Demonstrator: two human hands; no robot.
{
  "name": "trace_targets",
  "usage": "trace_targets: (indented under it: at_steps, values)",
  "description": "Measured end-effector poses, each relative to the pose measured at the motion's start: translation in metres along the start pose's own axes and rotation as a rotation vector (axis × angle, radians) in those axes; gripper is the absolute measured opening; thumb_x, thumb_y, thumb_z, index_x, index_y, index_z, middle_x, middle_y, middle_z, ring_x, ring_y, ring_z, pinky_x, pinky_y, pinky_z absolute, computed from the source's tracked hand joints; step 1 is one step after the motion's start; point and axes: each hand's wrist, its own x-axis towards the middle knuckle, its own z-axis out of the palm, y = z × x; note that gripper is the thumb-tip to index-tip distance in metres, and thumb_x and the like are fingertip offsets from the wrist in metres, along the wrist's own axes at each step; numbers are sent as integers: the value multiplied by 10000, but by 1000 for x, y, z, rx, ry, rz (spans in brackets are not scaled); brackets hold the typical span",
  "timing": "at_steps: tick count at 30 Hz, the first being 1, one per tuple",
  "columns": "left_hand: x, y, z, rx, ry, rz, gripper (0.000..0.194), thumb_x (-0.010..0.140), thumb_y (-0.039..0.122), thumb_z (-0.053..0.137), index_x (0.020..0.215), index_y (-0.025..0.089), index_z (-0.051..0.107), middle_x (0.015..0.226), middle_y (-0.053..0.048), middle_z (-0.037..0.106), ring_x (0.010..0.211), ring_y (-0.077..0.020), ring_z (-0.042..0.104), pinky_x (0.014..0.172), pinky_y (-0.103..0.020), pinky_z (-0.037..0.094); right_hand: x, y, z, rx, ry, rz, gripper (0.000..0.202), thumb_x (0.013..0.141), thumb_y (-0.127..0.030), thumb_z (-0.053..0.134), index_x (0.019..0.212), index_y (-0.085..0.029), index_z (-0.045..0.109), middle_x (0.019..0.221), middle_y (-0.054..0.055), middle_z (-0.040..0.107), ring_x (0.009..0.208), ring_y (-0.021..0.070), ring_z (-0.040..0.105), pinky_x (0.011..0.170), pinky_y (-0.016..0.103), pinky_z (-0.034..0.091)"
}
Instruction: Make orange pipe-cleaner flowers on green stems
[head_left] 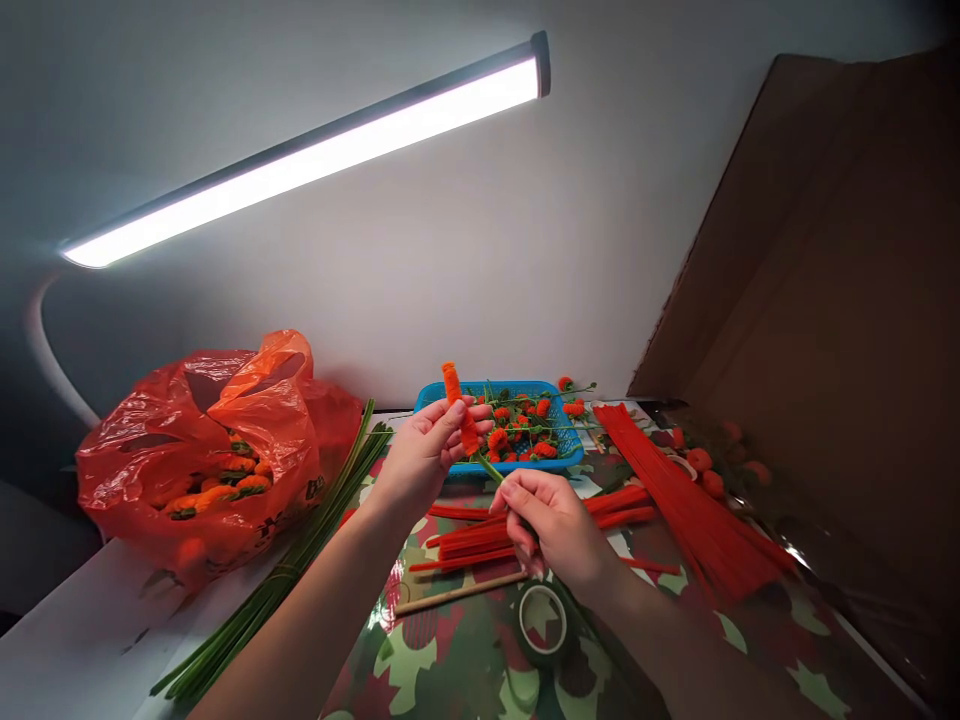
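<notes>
My left hand [435,443] pinches an orange coiled pipe cleaner [452,384], which stands nearly upright between thumb and fingers. From its lower end a green stem [489,467] runs down to my right hand [544,515], whose thumb and forefinger are closed on it. Just behind both hands sits a blue plastic basket [574,458] of small orange flower heads with green stems. Red pipe cleaners [480,543] lie under my right hand, beside a thin wooden stick [459,595]. A roll of dark green tape [529,650] rests below it.
At left, a red plastic bag [150,440] holds orange flower pieces, with a bundle of green stems [277,580] beside it. A larger bunch of red pipe cleaners [682,500] lies right, near a cardboard panel [817,260]. A lit lamp [315,150] hangs above the camouflage-patterned tabletop [420,660].
</notes>
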Motion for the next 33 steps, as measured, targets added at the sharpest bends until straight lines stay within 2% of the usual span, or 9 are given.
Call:
trace_targets:
  at_steps: [3,10,13,15,17,20,25,29,33]
  values:
    - [-5,-5,7,-76,-54,-24,168,782,239,695,884,128,622,872,-99,746,695,-145,713,578,-179,554,1,1,1,58,9,-22,322,804,-480,579,754,-165,528,379,-119,407,257,25,314,291,136,279]
    - [-14,-20,19,-146,-79,-50,188,778,256,706,894,138,616,883,-90,743,703,-152,716,541,-173,547,0,1,4,134,-17,2,364,789,-528,595,798,-171,524,421,-104,472,281,42,408,323,149,357]
    - [-10,-16,14,-178,38,44,108,820,210,654,887,137,612,861,-74,745,701,-135,714,570,-167,550,-1,-3,2,77,-37,43,384,789,-544,582,816,-164,539,456,-85,510,321,58,464,353,168,411]
    - [-7,-11,11,-206,138,108,46,847,175,613,873,137,605,830,-59,744,677,-113,709,595,-160,551,-1,-4,1,8,-58,70,405,778,-556,581,783,-152,551,446,-83,497,314,52,445,340,164,397]
    - [-5,-7,10,-218,184,133,25,858,162,594,866,139,601,812,-49,743,662,-101,705,601,-154,550,-1,-4,1,-36,-62,71,421,771,-566,579,766,-146,561,424,-91,468,293,44,408,310,152,353]
    - [-7,-9,12,-206,157,107,55,841,180,620,877,141,602,834,-55,744,675,-109,708,595,-156,546,0,0,2,-23,-38,70,441,764,-585,575,805,-145,575,418,-102,448,281,40,391,296,144,318]
    - [-15,-21,20,-159,69,56,231,755,289,724,885,145,598,906,-83,741,714,-143,713,570,-171,541,0,1,4,8,-37,59,434,753,-586,591,779,-155,553,413,-104,450,277,36,386,295,137,311]
    - [-21,-26,23,-93,4,-24,301,730,343,740,911,150,595,869,-80,735,673,-158,706,475,-171,504,0,-3,2,50,-26,42,424,745,-573,607,778,-155,542,399,-104,454,268,41,379,300,151,335]
    - [-18,-18,19,-104,88,67,234,778,293,694,934,161,579,881,-61,726,669,-129,697,544,-179,527,0,-19,-11,94,-113,97,413,792,-513,578,974,-144,544,471,-61,557,363,107,544,398,217,459]
